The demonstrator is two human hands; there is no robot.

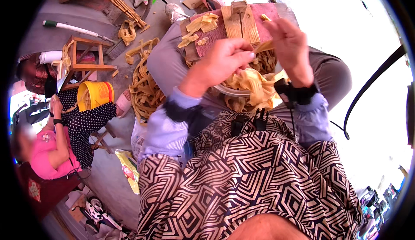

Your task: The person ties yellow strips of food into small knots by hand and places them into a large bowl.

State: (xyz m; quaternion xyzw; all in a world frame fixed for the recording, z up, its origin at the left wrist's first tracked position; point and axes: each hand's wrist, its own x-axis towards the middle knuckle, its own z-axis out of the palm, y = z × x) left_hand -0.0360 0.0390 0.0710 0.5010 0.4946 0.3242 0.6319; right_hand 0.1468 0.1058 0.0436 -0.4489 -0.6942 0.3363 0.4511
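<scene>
My left hand [222,63] is closed, with thumb and fingers pinched on a tan-yellow fibrous strip [264,47]. The strip runs across to my right hand [290,45], raised with its fingers stretched out; whether it presses on the strip is hard to see. Below both hands a pale bowl [233,91] sits between my legs, heaped with broad, soft yellow strips [248,81]. Just beyond them a wooden block [248,24] with a slot and an upright piece lies on a board covered in reddish cloth [212,37].
Strips lie piled on the floor [145,84] at my left. Farther left, a person in pink [52,151] sits beside a yellow bucket [96,95], holding a strip. A wooden stool [88,65], a brush [116,49] and a bundle of canes [114,0] are at the far left.
</scene>
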